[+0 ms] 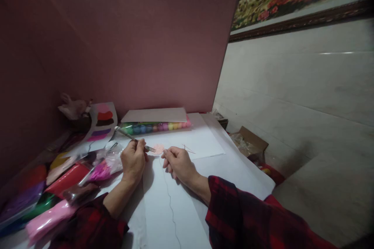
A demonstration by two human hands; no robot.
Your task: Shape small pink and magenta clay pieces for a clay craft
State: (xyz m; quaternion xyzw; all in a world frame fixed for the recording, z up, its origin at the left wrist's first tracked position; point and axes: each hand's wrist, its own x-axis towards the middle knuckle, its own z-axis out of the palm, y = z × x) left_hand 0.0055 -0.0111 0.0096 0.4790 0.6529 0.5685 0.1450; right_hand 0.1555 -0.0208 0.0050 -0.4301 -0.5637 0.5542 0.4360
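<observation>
My left hand (133, 161) is closed around the handle of a metal fork (150, 149). The fork's tines point right, at a small round pale-pink patch (158, 148) on white paper; whether they touch it I cannot tell. Just right of the patch, my right hand (178, 163) is closed, thumb and index fingertip pinched together; anything between them is too small to make out. A thin dark wavy line (169, 194), thread or drawn, runs from near the patch down a white sheet (157, 210). Thin reddish strips (189, 149) lie on the paper behind my right hand.
Bagged coloured modelling material, including a red pack (70, 179) and a pink pack (49, 220), crowds the left side. At the back are a colour sheet (102, 122) and a strip of coloured balls (157, 127) under a white board (154, 114). A cardboard box (251, 142) stands right.
</observation>
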